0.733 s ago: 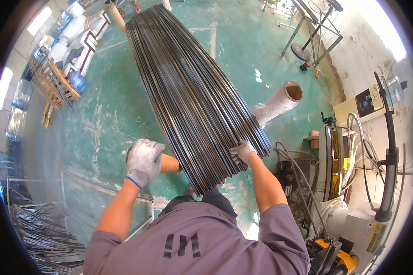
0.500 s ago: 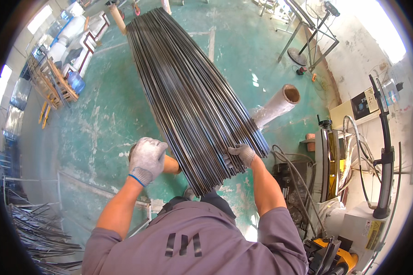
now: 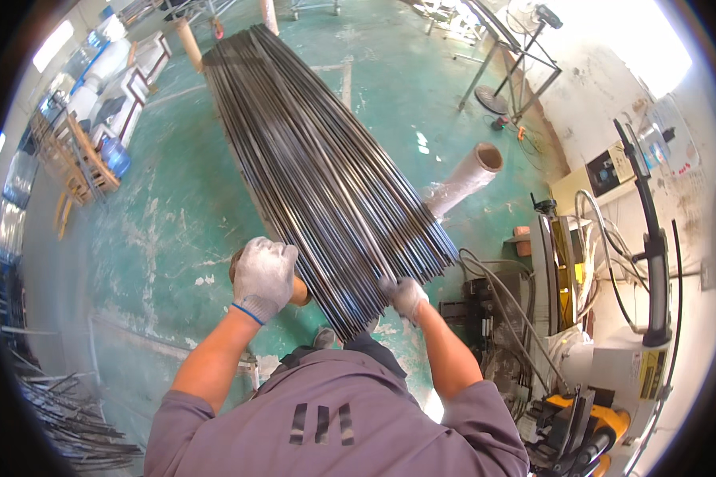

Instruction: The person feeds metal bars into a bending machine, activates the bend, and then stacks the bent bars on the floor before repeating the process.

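A long bundle of dark, shiny metal rods [image 3: 318, 183] stretches away from me, lying side by side with uneven near ends. At the bundle's near end my right hand [image 3: 408, 299], in a pale work glove, closes around the end of one rod [image 3: 363, 224]. That rod looks lighter and lies slightly above the others. To the left, my gloved left hand [image 3: 264, 274] is closed in a fist beside the rods, over a brown cardboard tube [image 3: 301, 292]. What its fingers hold, if anything, is hidden.
A film-wrapped cardboard tube [image 3: 471, 176] sticks out under the bundle's right side. Machinery with hoses [image 3: 565, 278] stands along the right wall, and an orange-yellow tool [image 3: 605, 417] is at lower right. More dark strips [image 3: 71, 421] are piled at lower left. Wooden frames [image 3: 79, 163] stand far left.
My right hand has moved slightly left and nearer me, and a rod now stands out above the bundle in line with it. My left hand stays closed beside the rods. The view has shifted a little.
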{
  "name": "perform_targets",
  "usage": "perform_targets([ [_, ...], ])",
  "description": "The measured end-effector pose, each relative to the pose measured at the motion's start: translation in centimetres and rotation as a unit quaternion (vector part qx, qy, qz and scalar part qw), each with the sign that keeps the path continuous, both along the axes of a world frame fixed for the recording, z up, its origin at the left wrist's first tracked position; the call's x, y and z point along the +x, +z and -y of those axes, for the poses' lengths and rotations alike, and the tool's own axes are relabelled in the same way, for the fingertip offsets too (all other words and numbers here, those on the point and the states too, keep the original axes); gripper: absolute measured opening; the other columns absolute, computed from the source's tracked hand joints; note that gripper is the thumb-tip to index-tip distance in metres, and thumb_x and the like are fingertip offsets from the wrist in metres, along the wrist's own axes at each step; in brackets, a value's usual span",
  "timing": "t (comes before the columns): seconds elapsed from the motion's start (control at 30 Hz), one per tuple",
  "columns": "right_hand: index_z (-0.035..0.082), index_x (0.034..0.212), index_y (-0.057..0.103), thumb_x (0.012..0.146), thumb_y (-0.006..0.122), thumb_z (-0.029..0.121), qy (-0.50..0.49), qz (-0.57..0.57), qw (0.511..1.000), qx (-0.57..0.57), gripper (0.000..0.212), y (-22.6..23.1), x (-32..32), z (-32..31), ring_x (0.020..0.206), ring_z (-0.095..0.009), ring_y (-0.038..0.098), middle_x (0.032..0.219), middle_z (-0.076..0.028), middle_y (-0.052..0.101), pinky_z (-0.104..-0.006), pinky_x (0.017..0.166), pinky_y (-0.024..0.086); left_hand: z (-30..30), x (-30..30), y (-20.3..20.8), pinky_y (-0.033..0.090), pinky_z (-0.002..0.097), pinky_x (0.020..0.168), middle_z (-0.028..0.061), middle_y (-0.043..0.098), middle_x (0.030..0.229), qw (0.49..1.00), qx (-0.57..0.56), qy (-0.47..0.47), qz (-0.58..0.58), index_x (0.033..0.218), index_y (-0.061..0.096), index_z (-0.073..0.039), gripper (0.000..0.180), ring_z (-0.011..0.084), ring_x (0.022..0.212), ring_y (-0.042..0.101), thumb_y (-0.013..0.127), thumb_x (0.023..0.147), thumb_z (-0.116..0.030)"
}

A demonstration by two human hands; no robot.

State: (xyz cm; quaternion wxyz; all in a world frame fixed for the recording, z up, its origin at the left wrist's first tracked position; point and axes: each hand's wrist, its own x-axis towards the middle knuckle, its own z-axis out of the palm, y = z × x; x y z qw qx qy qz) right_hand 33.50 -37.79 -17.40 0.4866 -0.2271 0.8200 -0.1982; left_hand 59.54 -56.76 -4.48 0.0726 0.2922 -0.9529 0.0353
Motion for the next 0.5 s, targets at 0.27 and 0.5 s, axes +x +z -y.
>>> perform_targets([
  [0.27,0.001,0.109,0.080,0.092,0.074,0.058,-0.061,-0.115,0.977,0.166,0.060,4.9,11.1,-22.9,0.097,-0.043,0.076,0.095,-0.029,0.076,-0.0483,0.084,0.059,-5.9,-0.1,-0.6,0.055,0.0445,0.085,0.0126,0.072,0.085,0.977,0.096,-0.186,-0.041,0.089,0.068,-0.007,0.009,0.0315,0.083,0.070,0.070,0.081,-0.010],
  [0.5,0.012,0.097,0.082,0.083,0.081,0.036,-0.147,-0.307,0.873,0.348,0.027,8.7,24.9,-48.3,0.093,-0.038,0.077,0.092,-0.017,0.079,-0.0487,0.087,0.060,-11.2,-2.1,-18.8,0.059,0.0425,0.088,0.0095,0.073,0.100,0.520,0.801,0.100,-0.277,0.109,0.070,-0.002,0.026,0.0256,0.090,0.071,0.065,0.108,-0.028],
])
